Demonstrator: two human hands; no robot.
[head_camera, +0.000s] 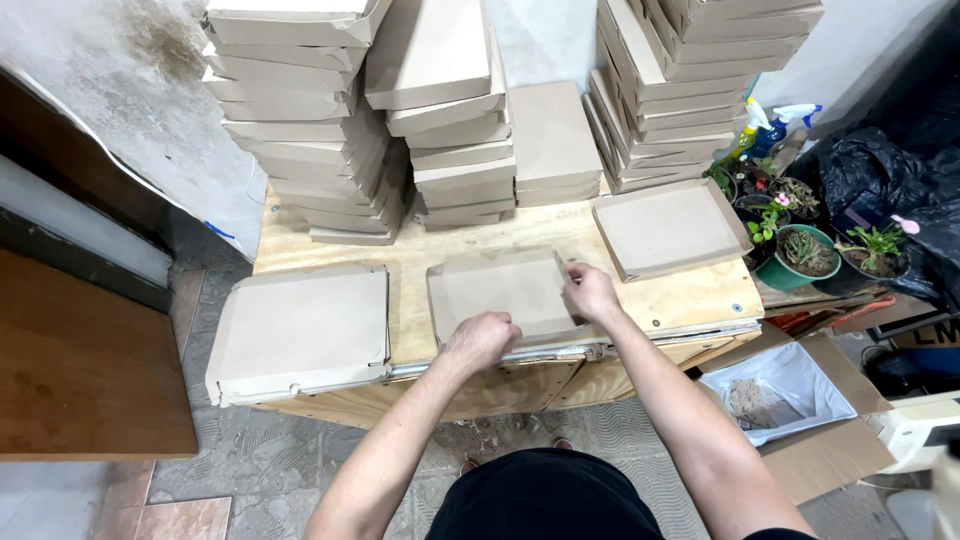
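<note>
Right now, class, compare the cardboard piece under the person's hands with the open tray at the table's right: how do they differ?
The cardboard piece under the hands lies at the table's front edge, touched by the left hand and right hand; the open tray sits untouched farther back. The tray shows raised walls all round; the piece's right edge is only being folded. Both are plain brown cardboard.
</note>
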